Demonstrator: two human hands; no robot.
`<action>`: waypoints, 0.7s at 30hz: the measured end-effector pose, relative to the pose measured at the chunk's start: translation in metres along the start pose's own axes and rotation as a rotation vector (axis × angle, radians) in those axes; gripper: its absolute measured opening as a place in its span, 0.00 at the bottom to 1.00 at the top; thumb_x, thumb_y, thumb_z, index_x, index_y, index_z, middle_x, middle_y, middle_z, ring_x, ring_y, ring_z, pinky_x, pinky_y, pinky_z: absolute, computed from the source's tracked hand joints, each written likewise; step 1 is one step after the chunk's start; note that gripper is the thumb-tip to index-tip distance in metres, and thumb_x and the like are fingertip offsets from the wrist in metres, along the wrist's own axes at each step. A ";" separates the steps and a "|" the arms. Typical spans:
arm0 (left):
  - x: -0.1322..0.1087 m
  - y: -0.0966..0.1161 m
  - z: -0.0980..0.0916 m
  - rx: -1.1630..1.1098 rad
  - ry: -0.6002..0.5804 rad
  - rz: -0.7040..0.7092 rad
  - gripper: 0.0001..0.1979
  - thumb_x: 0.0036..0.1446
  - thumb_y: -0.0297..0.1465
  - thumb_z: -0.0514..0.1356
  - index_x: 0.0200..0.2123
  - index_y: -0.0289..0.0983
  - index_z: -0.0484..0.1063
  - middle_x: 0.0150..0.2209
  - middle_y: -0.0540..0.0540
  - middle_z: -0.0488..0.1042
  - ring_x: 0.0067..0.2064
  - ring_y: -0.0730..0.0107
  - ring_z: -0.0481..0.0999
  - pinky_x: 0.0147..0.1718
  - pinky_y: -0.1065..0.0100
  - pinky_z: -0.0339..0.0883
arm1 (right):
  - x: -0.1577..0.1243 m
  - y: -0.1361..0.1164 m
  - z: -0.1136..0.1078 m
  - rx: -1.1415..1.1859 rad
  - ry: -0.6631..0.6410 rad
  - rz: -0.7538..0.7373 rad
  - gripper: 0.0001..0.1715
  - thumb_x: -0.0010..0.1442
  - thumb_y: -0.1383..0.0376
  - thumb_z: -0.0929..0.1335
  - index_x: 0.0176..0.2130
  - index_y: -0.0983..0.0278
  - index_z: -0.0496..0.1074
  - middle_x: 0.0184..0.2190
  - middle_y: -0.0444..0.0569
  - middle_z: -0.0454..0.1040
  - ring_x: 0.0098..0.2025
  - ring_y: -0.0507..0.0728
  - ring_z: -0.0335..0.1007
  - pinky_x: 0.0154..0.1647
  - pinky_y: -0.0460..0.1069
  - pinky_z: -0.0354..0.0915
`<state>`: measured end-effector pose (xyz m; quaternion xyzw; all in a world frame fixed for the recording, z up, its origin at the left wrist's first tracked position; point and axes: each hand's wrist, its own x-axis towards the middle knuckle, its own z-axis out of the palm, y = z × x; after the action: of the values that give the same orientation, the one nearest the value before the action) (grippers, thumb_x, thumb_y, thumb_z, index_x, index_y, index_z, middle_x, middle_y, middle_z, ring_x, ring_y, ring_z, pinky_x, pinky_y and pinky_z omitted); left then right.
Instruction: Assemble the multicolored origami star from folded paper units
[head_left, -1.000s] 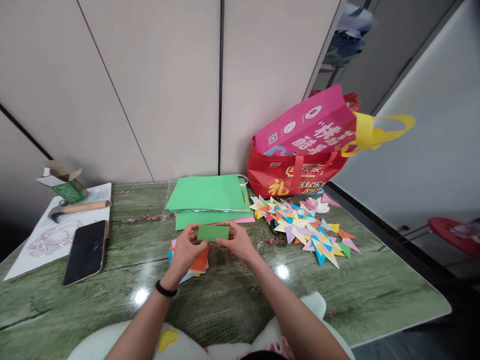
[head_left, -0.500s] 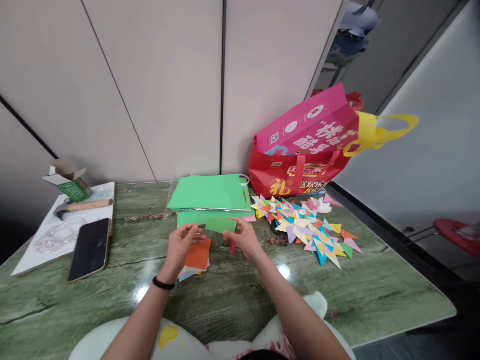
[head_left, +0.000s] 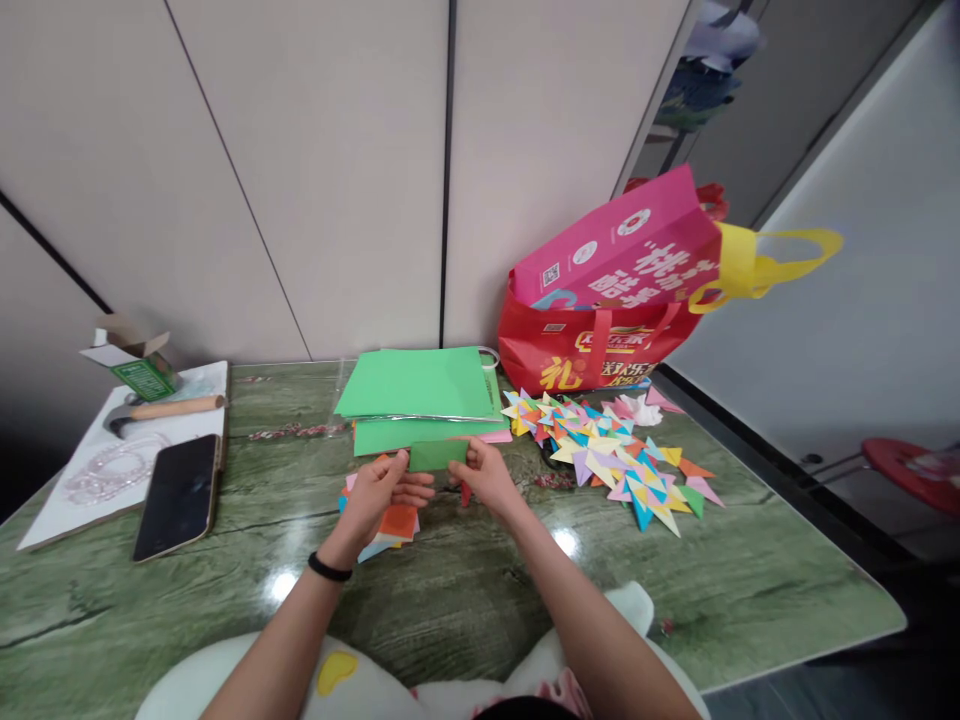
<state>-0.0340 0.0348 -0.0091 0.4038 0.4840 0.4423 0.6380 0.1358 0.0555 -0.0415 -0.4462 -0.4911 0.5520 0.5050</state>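
Observation:
A small green paper rectangle (head_left: 438, 456) is held up between my two hands, above the table. My left hand (head_left: 384, 490) pinches its left end between thumb and fingers. At the right end, my right hand (head_left: 480, 472) grips it the same way. Beneath my left hand lies a stack of small coloured paper sheets (head_left: 397, 523), orange on top and partly covered by the hand. Just behind the hands are large green paper sheets (head_left: 420, 383). Something small and red (head_left: 466, 493) shows under my right hand; its kind is unclear.
To the right lies a pile of folded paper pieces (head_left: 615, 455), with a red gift bag (head_left: 577, 345) behind it. On the left are a phone (head_left: 178, 497), a hammer (head_left: 165, 409), a white board (head_left: 52, 515) and an opened green box (head_left: 142, 375).
The green paper now looks shorter, darker and more level. My left hand has moved slightly right and closed on its left end. My right hand stays nearly in place.

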 end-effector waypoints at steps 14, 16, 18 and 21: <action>-0.001 -0.002 0.000 0.022 -0.081 -0.012 0.24 0.46 0.48 0.63 0.29 0.29 0.74 0.29 0.36 0.80 0.27 0.63 0.79 0.29 0.66 0.74 | 0.000 -0.001 0.002 -0.007 -0.011 0.005 0.18 0.41 0.66 0.67 0.37 0.62 0.69 0.27 0.42 0.74 0.29 0.53 0.70 0.26 0.46 0.69; -0.001 -0.002 0.001 0.016 -0.069 -0.009 0.23 0.44 0.46 0.65 0.31 0.30 0.73 0.29 0.38 0.80 0.27 0.63 0.80 0.27 0.66 0.74 | 0.000 0.000 0.003 -0.005 0.003 -0.002 0.18 0.41 0.66 0.67 0.37 0.62 0.69 0.26 0.42 0.73 0.28 0.53 0.69 0.25 0.47 0.69; -0.001 -0.002 0.001 0.024 -0.058 -0.019 0.22 0.44 0.44 0.66 0.35 0.31 0.71 0.29 0.40 0.79 0.27 0.62 0.80 0.25 0.67 0.74 | 0.000 0.000 0.003 -0.010 0.016 -0.017 0.18 0.41 0.67 0.66 0.37 0.63 0.69 0.26 0.42 0.73 0.27 0.53 0.68 0.25 0.47 0.68; 0.000 -0.002 0.002 0.030 -0.030 -0.038 0.21 0.44 0.41 0.67 0.37 0.33 0.69 0.28 0.43 0.79 0.26 0.62 0.80 0.24 0.67 0.74 | 0.001 0.000 0.002 -0.032 0.033 -0.048 0.16 0.42 0.67 0.66 0.35 0.63 0.69 0.26 0.43 0.72 0.27 0.53 0.68 0.25 0.46 0.67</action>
<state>-0.0318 0.0336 -0.0107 0.4107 0.4886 0.4168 0.6471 0.1334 0.0558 -0.0410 -0.4515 -0.5019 0.5245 0.5188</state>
